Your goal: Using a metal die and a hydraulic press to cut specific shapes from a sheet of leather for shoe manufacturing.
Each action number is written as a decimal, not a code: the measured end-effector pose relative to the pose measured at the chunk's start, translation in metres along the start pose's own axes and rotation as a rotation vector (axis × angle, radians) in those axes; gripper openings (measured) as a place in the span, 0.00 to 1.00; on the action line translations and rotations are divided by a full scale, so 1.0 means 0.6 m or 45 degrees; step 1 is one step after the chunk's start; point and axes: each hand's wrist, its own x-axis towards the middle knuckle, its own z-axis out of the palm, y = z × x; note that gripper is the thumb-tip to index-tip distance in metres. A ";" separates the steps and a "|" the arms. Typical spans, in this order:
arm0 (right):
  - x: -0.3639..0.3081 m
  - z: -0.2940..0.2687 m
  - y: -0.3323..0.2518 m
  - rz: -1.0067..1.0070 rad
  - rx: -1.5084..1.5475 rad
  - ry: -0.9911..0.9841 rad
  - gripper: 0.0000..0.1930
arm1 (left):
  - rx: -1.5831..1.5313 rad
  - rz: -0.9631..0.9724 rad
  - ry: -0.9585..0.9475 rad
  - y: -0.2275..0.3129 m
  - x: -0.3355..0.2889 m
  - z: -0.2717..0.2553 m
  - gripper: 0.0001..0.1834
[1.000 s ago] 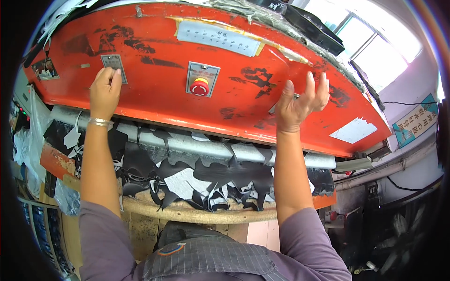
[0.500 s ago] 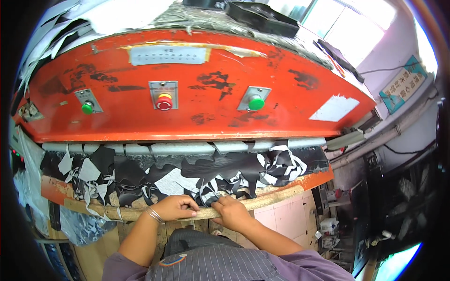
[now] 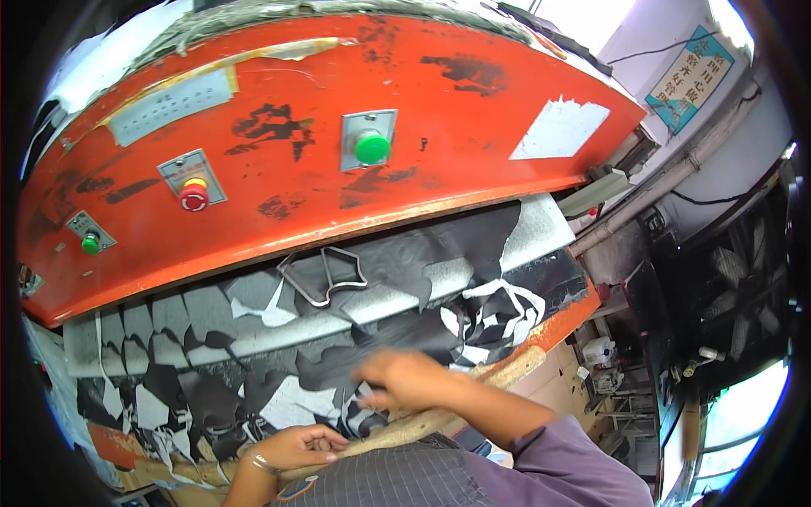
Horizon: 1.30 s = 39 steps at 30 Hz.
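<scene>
My left hand (image 3: 297, 448) rests on the rounded wooden rail (image 3: 508, 368) at the front edge, its fingers loosely curled and nothing visible in them. To its right, my right hand (image 3: 404, 380) reaches over the heap of dark and white leather scraps (image 3: 296, 402). Motion smears its fingers, so whether it holds anything is unclear. Beyond the heap, a metal cutting die (image 3: 325, 287) lies on dark leather (image 3: 405, 249), which is spread over a pale board (image 3: 541, 232) under the red machine.
The red machine front (image 3: 287, 198) stands over the board. On it are a red stop button (image 3: 193, 195), a green button (image 3: 372, 148) and a smaller green button (image 3: 91, 244). At the right are a wall pipe (image 3: 667, 190) and a black fan (image 3: 743, 279).
The view has swung right, and the pale board with leather and the cutting die now shows. My right hand has left the rail and moved forward over the scraps. My left hand stays at the rail.
</scene>
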 end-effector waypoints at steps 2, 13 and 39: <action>0.061 -0.044 0.038 0.012 -0.155 0.323 0.36 | -0.276 0.108 -0.042 0.009 0.004 -0.017 0.21; 0.165 -0.075 0.136 0.004 0.002 0.391 0.31 | -0.236 0.733 0.960 0.176 0.200 -0.145 0.50; -0.072 -0.133 0.357 0.936 -0.260 1.034 0.41 | 1.259 0.077 0.590 0.167 0.101 -0.034 0.31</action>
